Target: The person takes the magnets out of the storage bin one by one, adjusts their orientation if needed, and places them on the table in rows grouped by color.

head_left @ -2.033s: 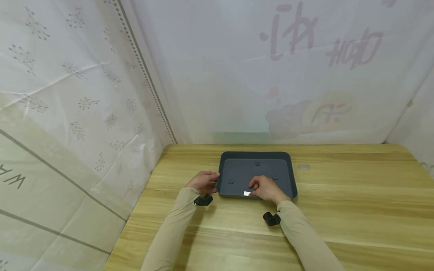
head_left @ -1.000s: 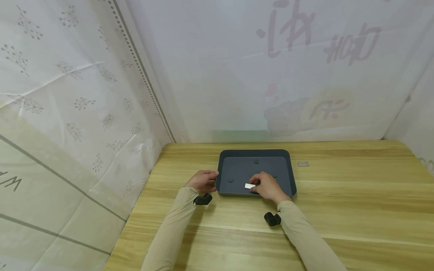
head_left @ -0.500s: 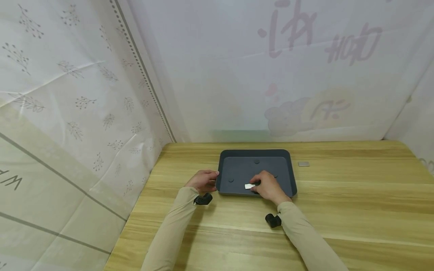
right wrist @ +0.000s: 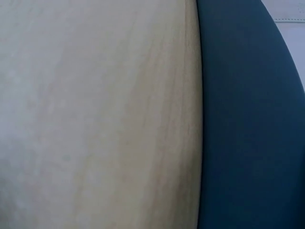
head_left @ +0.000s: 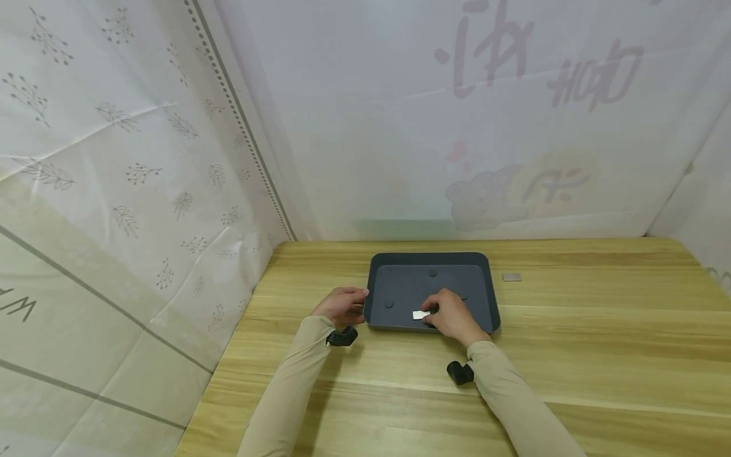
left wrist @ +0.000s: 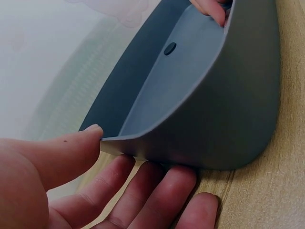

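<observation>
A dark grey rectangular tray (head_left: 428, 259) lies on the table. My left hand (head_left: 341, 305) holds its left rim in the head view; the left wrist view shows the thumb (left wrist: 88, 138) at the rim and the fingers (left wrist: 164, 195) against the outer wall. Over the tray's front part, my right hand (head_left: 451, 314) pinches a small, flat, shiny rectangular plate (head_left: 420, 315) between thumb and fingers. Its right end is hidden by the fingers. Small dark round discs (head_left: 389, 304) sit on the tray floor. The right wrist view shows the tray's outer wall (right wrist: 252, 119) but no hand.
A similar small grey metal plate (head_left: 511, 277) lies on the table right of the tray. The wooden table (head_left: 599, 355) runs back to a white printed cloth wall (head_left: 365, 127). Another cloth wall (head_left: 143, 222) stands at the left.
Over two seconds my right hand has shifted the shiny plate slightly away from the tray's front wall. In the last half second almost nothing moves. The left hand stays at the rim.
</observation>
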Demonstrator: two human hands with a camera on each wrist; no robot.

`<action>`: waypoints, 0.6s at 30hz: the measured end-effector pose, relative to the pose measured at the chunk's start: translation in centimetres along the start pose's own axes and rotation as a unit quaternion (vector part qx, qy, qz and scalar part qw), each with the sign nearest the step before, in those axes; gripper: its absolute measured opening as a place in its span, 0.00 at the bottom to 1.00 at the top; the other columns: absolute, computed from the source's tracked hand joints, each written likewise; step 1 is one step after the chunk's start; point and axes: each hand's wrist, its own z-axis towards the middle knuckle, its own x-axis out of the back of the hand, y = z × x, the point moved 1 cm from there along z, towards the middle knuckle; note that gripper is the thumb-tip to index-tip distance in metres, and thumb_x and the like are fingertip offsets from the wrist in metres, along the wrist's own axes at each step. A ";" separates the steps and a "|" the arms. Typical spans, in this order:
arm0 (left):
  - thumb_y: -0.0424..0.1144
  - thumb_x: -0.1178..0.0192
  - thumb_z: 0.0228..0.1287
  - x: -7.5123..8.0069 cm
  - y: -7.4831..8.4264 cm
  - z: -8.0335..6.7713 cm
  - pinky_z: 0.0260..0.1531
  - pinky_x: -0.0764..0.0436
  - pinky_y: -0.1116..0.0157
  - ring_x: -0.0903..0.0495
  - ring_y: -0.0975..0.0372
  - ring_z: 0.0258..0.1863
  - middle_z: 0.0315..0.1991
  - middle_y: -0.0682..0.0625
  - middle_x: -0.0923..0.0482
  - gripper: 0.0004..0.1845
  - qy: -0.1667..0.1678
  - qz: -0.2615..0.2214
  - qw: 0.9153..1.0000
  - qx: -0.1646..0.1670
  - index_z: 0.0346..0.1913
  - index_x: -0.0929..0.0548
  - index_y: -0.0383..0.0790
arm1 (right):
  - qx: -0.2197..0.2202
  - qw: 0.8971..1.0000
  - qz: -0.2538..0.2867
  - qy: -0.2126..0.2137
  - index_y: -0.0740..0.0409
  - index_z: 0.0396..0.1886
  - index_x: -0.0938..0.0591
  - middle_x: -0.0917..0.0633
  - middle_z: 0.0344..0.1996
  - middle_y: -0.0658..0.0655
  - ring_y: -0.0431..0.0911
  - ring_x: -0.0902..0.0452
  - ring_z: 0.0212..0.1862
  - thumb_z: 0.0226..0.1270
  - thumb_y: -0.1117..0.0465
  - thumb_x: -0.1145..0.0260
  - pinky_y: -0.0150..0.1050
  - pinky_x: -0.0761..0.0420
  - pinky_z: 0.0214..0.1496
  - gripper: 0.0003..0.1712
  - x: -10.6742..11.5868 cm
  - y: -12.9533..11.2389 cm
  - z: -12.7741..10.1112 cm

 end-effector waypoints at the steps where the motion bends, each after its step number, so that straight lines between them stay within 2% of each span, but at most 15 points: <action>1: 0.42 0.43 0.70 0.0 0.0 0.0 0.28 0.20 0.67 0.20 0.61 0.32 0.36 0.47 0.18 0.18 0.001 0.001 1.000 0.000 0.55 0.22 0.32 | 0.001 1.000 0.000 -0.002 0.55 0.33 0.12 0.21 0.33 0.54 0.46 0.28 0.36 0.52 0.65 0.24 0.42 0.26 0.41 0.08 0.0 0.0 0.0; 12: 0.41 0.44 0.71 -0.1 0.1 -0.2 0.28 0.21 0.67 0.20 0.61 0.31 0.34 0.48 0.19 0.17 -0.005 -0.006 1.000 -0.004 0.54 0.22 0.32 | -0.008 1.000 0.005 -0.016 0.56 0.32 0.13 0.21 0.32 0.54 0.46 0.29 0.36 0.52 0.65 0.25 0.44 0.27 0.41 0.07 0.2 -0.1 0.1; 18: 0.42 0.44 0.71 0.0 0.2 -0.4 0.30 0.20 0.66 0.20 0.61 0.32 0.36 0.47 0.19 0.18 -0.005 0.004 1.000 -0.001 0.56 0.22 0.32 | -0.012 1.000 0.005 -0.017 0.57 0.32 0.14 0.22 0.32 0.54 0.46 0.30 0.36 0.52 0.65 0.25 0.43 0.28 0.40 0.08 0.3 -0.2 0.1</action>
